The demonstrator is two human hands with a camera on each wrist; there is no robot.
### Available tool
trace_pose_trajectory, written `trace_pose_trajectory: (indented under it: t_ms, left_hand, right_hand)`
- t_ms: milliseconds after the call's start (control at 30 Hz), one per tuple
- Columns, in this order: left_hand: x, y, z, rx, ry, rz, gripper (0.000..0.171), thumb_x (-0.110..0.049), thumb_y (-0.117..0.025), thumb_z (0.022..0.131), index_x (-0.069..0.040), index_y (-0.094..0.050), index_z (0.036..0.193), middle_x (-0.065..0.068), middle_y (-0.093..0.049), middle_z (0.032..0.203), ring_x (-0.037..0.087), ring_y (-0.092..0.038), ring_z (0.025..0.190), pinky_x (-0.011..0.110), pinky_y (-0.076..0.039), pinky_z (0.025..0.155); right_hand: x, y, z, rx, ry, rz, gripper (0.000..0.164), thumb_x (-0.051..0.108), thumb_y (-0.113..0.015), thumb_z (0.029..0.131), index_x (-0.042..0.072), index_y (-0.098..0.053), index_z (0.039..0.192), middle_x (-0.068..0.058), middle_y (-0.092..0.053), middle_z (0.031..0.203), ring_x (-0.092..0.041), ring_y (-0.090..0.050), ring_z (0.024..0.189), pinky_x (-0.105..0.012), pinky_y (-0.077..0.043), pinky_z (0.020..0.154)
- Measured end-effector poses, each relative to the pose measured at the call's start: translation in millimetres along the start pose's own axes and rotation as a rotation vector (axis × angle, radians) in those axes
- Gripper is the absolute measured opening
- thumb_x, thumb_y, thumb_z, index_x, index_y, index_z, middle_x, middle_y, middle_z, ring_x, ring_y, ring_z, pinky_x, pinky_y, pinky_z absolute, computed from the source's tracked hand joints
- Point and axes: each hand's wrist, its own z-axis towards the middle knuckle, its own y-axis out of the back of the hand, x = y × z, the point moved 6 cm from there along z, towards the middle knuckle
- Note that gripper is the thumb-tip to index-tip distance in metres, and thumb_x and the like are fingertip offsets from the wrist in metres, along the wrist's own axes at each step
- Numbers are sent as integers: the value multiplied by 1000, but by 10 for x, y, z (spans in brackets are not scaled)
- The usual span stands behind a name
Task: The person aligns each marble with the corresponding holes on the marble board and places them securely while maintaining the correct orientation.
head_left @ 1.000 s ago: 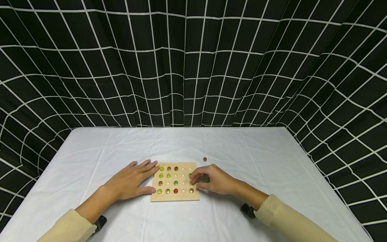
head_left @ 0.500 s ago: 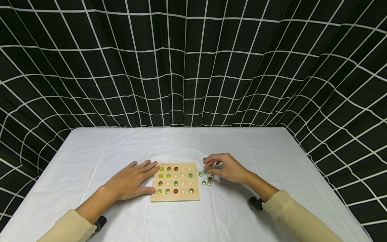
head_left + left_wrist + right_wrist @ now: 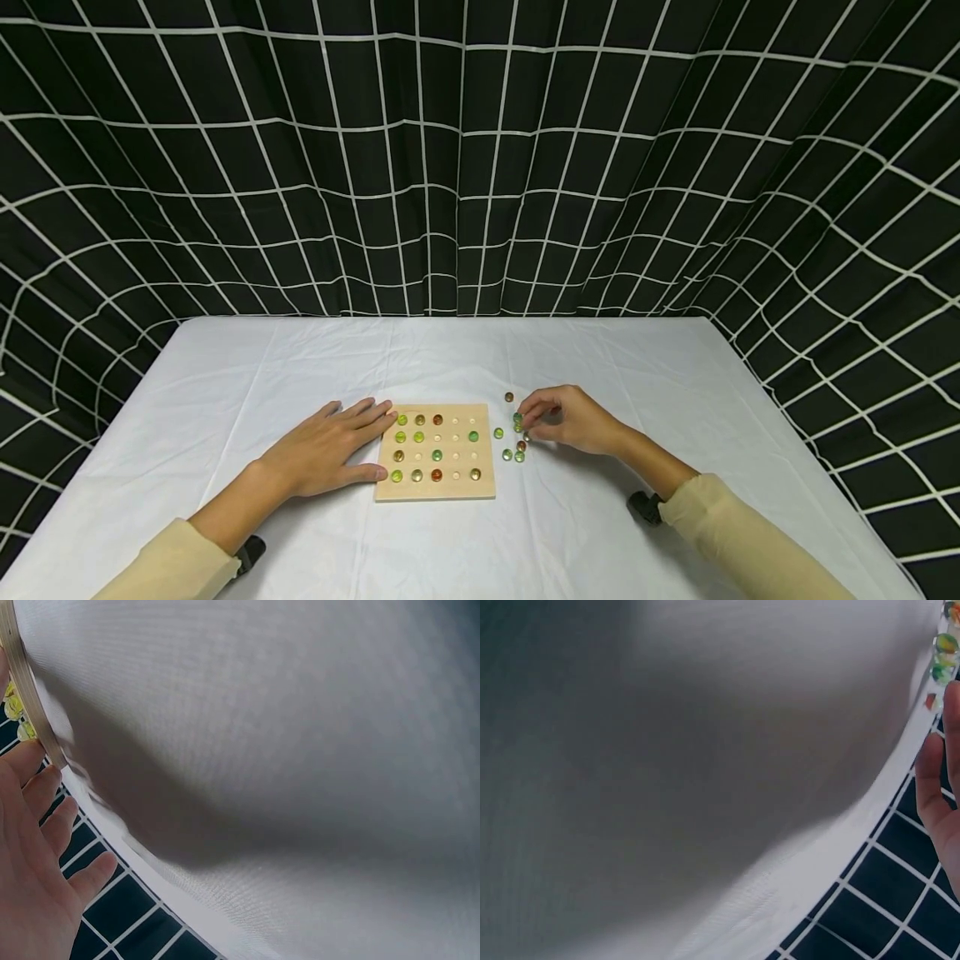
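Note:
A pale wooden board (image 3: 446, 492) with rows of shallow holes lies on the table; several green, brown and red glass marbles sit in some of them. My left hand (image 3: 322, 450) is spread flat at the board's left side, fingertips and thumb touching its edge. In the left wrist view its fingers reach the board's edge (image 3: 34, 697). To the right of the board, several loose marbles (image 3: 520, 457) lie clustered on the cloth. My right hand (image 3: 570, 419) is over their right side, fingers bent loosely at a green marble (image 3: 517, 417); no marble shows between the fingertips.
A white cloth (image 3: 262, 367) with creases covers the table. One brown marble (image 3: 509, 397) lies apart, behind the cluster. Black curtains with a white grid (image 3: 457, 167) stand along the back and sides. The right wrist view shows marbles (image 3: 946, 643) at its upper right corner.
My right hand has drawn back from the board's right side to the loose marbles, uncovering the green marble in the board and the cluster. The left hand stays put.

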Motion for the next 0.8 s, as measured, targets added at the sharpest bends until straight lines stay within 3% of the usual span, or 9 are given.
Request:
trace_pose_trajectory:
  t_ms: [233,533,800]
  left_hand:
    - [2,5,-7,-39,-13,11,80,-69,-47,94,-16,-41,154,5,-38,158,31,-36,144,63,-30,111]
    - [-2,4,-9,-8,-2,-1,80,-69,-46,94,-16,-39,154,5,-37,159,32,-34,145,64,-28,112]
    - [6,-15,11,0,4,5,81,-70,-45,94,-17,-38,155,3,-35,159,30,-33,146,63,-28,113]
  right_hand:
    - [-64,8,-13,6,-12,-14,24,2,-78,84,3,-70,108,-2,-76,93,-20,-69,94,-44,-53,83]
    - [-123,-16,6,12,-20,-56,28,4,-80,83,4,-70,109,1,-76,91,-15,-66,89,-36,-54,81]
    - [-102,-39,14,29,-28,-61,28,3,-81,81,4,-70,108,2,-75,89,-16,-65,89,-35,-54,82]
